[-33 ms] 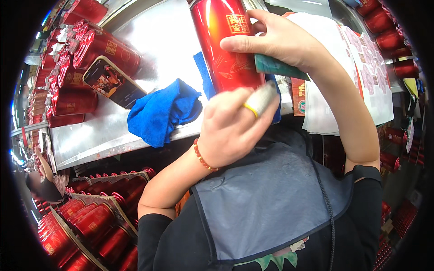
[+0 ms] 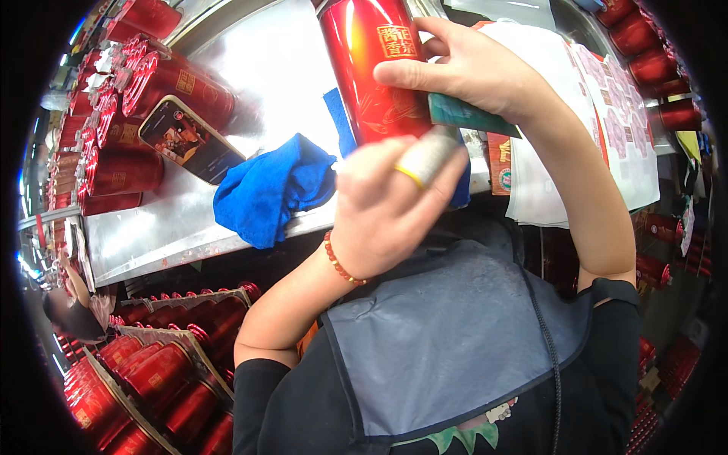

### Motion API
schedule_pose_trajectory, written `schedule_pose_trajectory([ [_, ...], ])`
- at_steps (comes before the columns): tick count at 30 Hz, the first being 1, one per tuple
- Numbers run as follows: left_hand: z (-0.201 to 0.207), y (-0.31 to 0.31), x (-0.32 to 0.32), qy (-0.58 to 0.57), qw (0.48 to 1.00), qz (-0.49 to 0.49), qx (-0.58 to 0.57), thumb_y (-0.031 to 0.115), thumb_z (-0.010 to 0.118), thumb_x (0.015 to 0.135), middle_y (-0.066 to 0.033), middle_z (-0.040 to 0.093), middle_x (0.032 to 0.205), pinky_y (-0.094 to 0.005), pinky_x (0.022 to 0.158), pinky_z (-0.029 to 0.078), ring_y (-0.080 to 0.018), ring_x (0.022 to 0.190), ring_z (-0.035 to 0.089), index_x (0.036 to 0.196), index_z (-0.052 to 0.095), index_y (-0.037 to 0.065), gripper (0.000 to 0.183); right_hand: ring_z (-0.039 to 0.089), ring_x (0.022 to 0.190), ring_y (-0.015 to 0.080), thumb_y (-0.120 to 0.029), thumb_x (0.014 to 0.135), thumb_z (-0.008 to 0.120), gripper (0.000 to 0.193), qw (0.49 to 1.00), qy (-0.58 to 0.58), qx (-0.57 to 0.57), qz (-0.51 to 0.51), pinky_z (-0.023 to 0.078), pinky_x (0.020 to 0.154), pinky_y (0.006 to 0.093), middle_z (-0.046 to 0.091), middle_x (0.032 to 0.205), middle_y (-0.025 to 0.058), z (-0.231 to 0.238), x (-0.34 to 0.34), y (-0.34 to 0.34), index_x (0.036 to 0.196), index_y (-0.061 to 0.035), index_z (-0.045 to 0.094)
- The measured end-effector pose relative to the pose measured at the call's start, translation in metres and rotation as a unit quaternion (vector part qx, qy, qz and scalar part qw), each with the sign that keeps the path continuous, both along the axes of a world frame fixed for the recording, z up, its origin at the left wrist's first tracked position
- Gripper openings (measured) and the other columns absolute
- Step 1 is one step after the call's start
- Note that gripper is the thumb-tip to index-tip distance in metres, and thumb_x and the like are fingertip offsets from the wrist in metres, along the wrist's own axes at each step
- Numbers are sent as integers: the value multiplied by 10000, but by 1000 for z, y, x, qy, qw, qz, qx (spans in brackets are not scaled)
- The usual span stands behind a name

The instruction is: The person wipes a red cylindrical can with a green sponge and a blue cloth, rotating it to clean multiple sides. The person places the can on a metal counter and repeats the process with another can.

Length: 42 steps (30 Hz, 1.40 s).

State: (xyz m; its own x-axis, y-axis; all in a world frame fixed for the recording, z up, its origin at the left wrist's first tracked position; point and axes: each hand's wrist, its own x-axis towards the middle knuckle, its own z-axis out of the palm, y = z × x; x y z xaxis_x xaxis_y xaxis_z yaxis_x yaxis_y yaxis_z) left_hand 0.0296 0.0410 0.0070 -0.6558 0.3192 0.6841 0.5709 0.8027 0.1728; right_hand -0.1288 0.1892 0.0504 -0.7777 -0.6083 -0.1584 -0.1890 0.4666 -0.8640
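A glossy red cylindrical canister (image 2: 371,68) with gold print lies over the bench at the top middle. My right hand (image 2: 478,72) grips its right side, thumb across the front and the other fingers partly hidden behind it. Under that palm, beside the canister, is a flat teal piece (image 2: 470,114). At the canister's lower end is my left hand (image 2: 387,205), bent at the fingers and blurred by motion. It wears a whitish finger sleeve (image 2: 431,158) with a yellow rim, and a red bead bracelet circles the wrist. Its fingertips are hard to see, so any hold is unclear.
A crumpled blue cloth (image 2: 273,189) and a phone (image 2: 189,140) lie left of the canister on the metal bench (image 2: 152,235). Red canisters (image 2: 125,171) crowd the left side. White printed sheets (image 2: 546,189) hang over the right edge. Partitioned crates of canisters (image 2: 152,364) stand lower left.
My left hand has shifted slightly left, its finger sleeve moving with it and its fingers more blurred. The canister and right hand stay almost where they were.
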Motion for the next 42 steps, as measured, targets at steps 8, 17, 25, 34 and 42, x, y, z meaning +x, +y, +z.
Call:
schedule_pose_trajectory([
  [8, -27, -8, 5, -114, 932, 31, 342, 205, 925, 758, -143, 582, 1365, -388, 1064, 443, -299, 1249, 546, 1372, 599, 37, 715, 616, 932, 79, -509, 928, 749, 835, 997, -26, -53, -44, 520, 748, 211, 710, 1197, 100, -2, -5, 50, 1520, -2, 450],
  [17, -21, -31, 26, -45, 987, -31, 150, -6, 836, 778, -158, 711, 1197, -397, 940, 532, -308, 1108, 652, 1118, 758, 29, 350, 593, 1228, 169, -483, 890, 801, 885, 987, -109, -120, 17, 522, 925, 281, 651, 1326, 146, -18, 8, 27, 1523, 1, 417],
  [25, 1, -24, 10, 8, 998, -68, 6, -14, 850, 612, -33, 724, 1144, -349, 899, 545, -264, 1060, 642, 1060, 806, 108, 465, 605, 1270, 239, -437, 856, 843, 872, 980, -137, -141, 6, 525, 1042, 323, 635, 1344, 177, -12, 11, 22, 1492, 2, 441],
  [34, 5, -10, -17, -77, 991, 57, 93, 71, 885, 694, -93, 606, 1383, -411, 1116, 416, -328, 1374, 459, 1385, 627, 105, 738, 632, 935, 64, -407, 1000, 693, 670, 992, -8, -94, -85, 529, 783, 199, 715, 1174, 115, -7, 9, 38, 1470, 29, 497],
  [42, -20, -27, 15, -97, 982, 62, 147, 89, 826, 845, -192, 554, 1415, -406, 1110, 433, -343, 1309, 538, 1411, 559, 1, 633, 540, 758, -8, -378, 1033, 649, 561, 994, -60, -86, -32, 473, 668, 149, 719, 1182, 61, -12, 2, 54, 1461, -29, 549],
])
